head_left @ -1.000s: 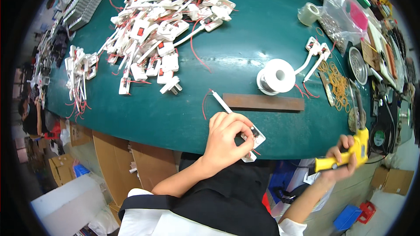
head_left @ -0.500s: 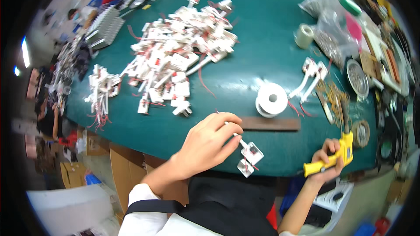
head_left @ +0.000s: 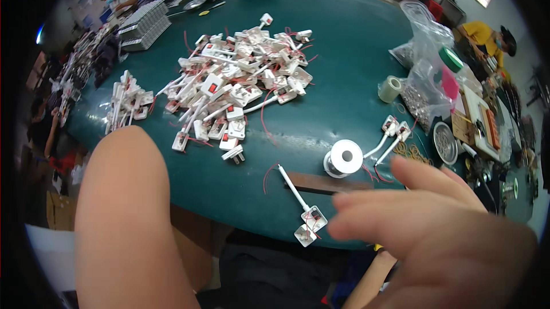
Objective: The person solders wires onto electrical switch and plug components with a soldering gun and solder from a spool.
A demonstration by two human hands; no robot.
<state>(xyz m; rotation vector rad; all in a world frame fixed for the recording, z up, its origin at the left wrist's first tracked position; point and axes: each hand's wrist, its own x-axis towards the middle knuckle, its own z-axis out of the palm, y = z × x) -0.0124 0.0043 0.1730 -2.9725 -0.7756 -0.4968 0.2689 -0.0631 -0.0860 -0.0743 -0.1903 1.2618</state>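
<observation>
My left hand [head_left: 424,229] is raised very close to the camera, blurred, its fingers apart and nothing seen in it. The bent left arm [head_left: 129,211] fills the lower left. Behind that hand, my right hand [head_left: 386,260] shows only at the wrist, its fingers hidden. Just beside the wrist peeks the end of a yellow soldering gun [head_left: 378,247]. A white switch housing [head_left: 315,217], opened in two halves with thin red wires, lies at the table's near edge. Its white tube [head_left: 293,189] points away, the tip on a dark flat bar [head_left: 329,184].
A solder spool [head_left: 345,159] stands behind the bar, with two wired switches [head_left: 395,131] to its right. A large heap of switch pieces [head_left: 235,80] covers the left middle, a smaller pile [head_left: 129,100] beyond it. Bags of small parts [head_left: 427,85] sit at the right. Other people work around the table.
My left hand has let go of the switch housing and come up close to the camera, now covering my right hand. The housing lies on the table. The view has shifted.
</observation>
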